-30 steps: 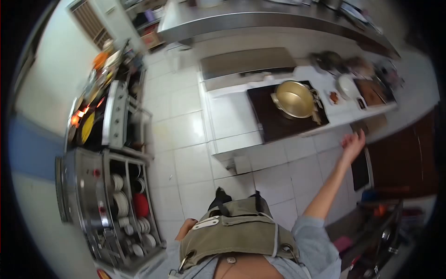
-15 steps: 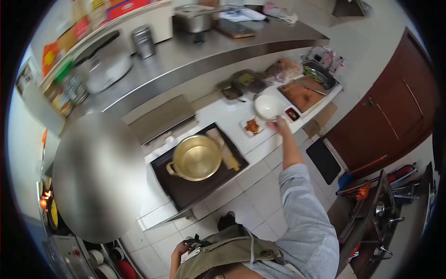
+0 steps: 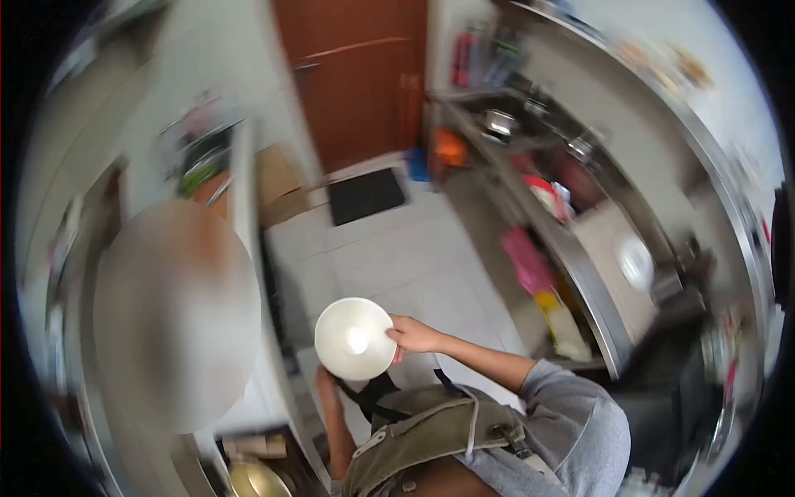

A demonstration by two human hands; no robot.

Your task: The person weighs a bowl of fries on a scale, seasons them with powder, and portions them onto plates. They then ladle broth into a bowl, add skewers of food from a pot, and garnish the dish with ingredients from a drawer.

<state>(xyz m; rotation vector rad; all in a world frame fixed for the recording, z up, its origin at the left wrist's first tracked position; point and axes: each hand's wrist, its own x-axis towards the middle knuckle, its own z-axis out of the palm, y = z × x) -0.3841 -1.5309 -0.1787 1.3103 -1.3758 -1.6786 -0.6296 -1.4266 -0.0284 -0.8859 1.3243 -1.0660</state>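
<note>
1. The white bowl (image 3: pixel 356 338) is over the aisle floor (image 3: pixel 389 240), apart from the edges of both surfaces; open tiles run from it to the black mat (image 3: pixel 367 196) before the brown door (image 3: pixel 356 83).
2. The right hand (image 3: pixel 416 335) has its grip clamped on the bowl's rim, thumb over the edge.
3. The left hand (image 3: pixel 328 385) is just beside the bowl's lower-left edge; I cannot tell its grip or whether it touches.
4. On the left, the white surface (image 3: pixel 267 406) stands near a dark base with a gold pot (image 3: pixel 258 480), cut by the lower border.
5. On the right, a metal-edged surface (image 3: pixel 592 311) carries a white dish (image 3: pixel 634 263).
6. Half a second ago the bowl sat on the white surface; now it is lifted away, and the view has turned doorward.
</note>
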